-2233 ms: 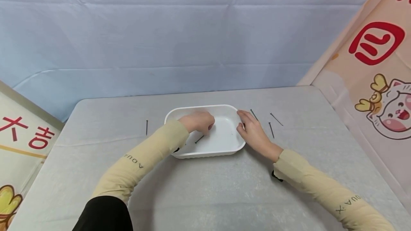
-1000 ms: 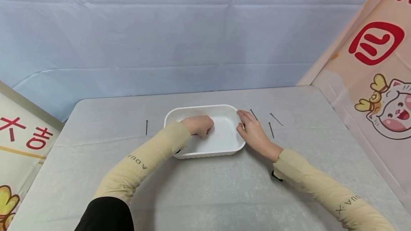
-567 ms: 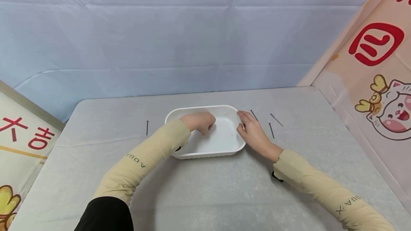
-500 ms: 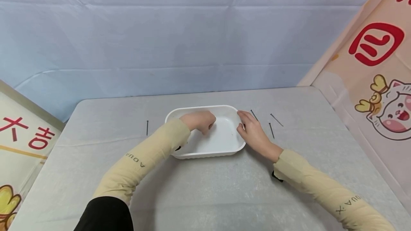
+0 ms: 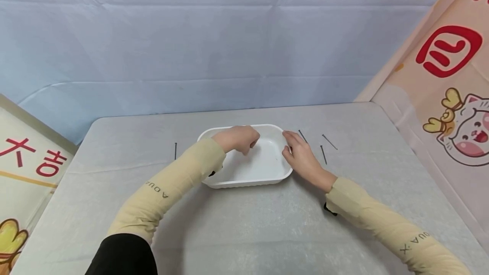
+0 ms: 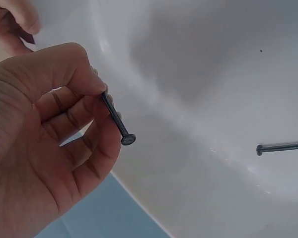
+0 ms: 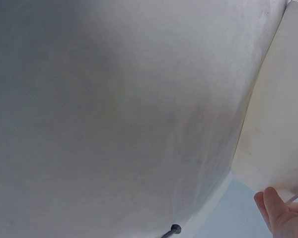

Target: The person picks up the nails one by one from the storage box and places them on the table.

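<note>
My left hand (image 5: 240, 138) is over the white plastic tray (image 5: 248, 182), thumb and finger pinching a dark nail (image 6: 116, 119) whose flat head points away from the fingers. The left wrist view shows a second nail (image 6: 283, 147) lying in the tray; in the head view the left arm seems to cover it. At the tray's right end my right hand (image 5: 303, 158) grips the rim. The right wrist view catches this hand (image 7: 288, 218) low in its corner, fingers against the tray's outer wall (image 7: 273, 114).
Right of the tray lie three loose nails: one (image 5: 303, 136) close to the right fingers, another (image 5: 330, 142) farther out, and one (image 5: 323, 155) nearer me. A single nail (image 5: 175, 151) lies left of the tray. The grey tabletop (image 5: 244, 228) ends at a pale blue cloth backdrop (image 5: 244, 54).
A nail visible in the tray at first is gone from the head view after the left hand moved down over it. The left hand has since risen slightly, pinching a nail. The right hand stays put.
</note>
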Demonstrator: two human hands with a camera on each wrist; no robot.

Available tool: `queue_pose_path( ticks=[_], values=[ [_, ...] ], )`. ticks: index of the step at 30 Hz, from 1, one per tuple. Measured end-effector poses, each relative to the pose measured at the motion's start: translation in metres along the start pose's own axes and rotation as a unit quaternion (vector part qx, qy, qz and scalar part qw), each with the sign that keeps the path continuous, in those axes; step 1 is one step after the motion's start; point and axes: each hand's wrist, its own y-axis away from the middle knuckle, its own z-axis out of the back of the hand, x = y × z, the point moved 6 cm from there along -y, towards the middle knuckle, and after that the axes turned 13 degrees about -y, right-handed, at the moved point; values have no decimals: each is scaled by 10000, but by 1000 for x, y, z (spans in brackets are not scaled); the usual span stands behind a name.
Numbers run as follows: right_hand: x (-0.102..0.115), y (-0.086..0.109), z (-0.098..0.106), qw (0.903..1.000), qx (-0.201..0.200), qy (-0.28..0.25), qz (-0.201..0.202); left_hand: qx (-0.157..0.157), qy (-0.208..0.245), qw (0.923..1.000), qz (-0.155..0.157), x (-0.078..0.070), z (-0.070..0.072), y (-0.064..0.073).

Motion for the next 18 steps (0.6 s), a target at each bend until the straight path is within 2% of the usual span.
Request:
queue_pose_path(
  ticks=[10,18],
  values=[
    [2,0,1,10000,7,25,11,-215,-212,9995,-91,-6,12,9],
    [2,1,2,10000,-12,10,51,-365,-332,9987,-137,-7,17,12]
  ],
)
